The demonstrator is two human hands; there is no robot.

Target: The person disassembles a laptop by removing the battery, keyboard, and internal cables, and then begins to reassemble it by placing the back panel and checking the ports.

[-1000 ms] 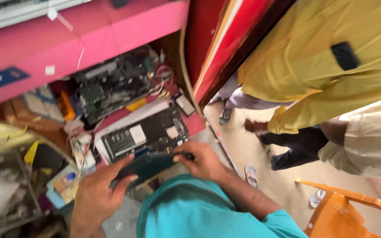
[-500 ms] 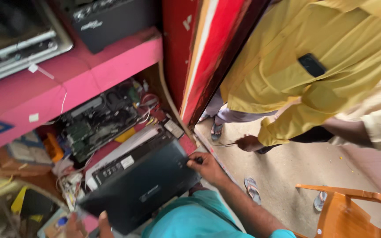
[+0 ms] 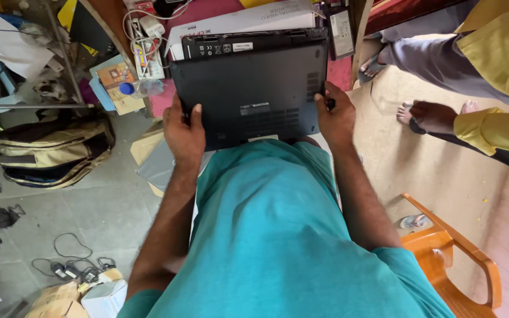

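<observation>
Black laptop (image 3: 251, 88) held underside up, just in front of teal shirt (image 3: 278, 235), above cluttered pink bench (image 3: 341, 73).

Left hand (image 3: 185, 132) closed on left edge, thumb over base panel. Right hand (image 3: 337, 118) closed on right edge, small dark tool (image 3: 329, 103) pinched against it, probably a screwdriver.

Likely rigid, moderately heavy, smooth casing, prone to slip. Fragile: screen beneath. Best gripped at both side edges, clear of vent slots (image 3: 312, 79).

Backpack (image 3: 51, 152) on floor at left; orange chair (image 3: 455, 259) at right.

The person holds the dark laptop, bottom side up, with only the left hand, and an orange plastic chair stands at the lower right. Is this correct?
Not quite. In the head view both hands hold the dark laptop: the left hand grips its left edge and the right hand its right edge. The rest is right: its underside faces up, and the orange plastic chair stands at the lower right.
</observation>
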